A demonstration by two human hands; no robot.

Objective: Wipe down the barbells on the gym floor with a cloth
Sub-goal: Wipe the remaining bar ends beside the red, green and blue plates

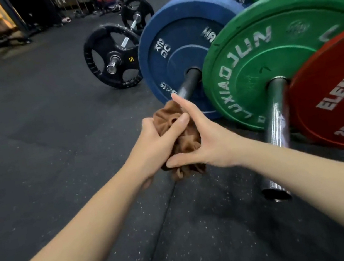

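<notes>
Both hands hold a brown cloth (180,143) at a barbell end.
Arms outstretched: left hand (156,143) grips the bunched cloth, right hand (208,139) pinches it, forefinger straight, at the sleeve (188,83) jutting from the blue plate (174,44).

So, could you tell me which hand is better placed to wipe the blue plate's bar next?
Left. The left hand has its grip wrapped around the brown cloth at the bar sleeve by the blue plate; the right hand holds only its side, index finger straight.
</notes>
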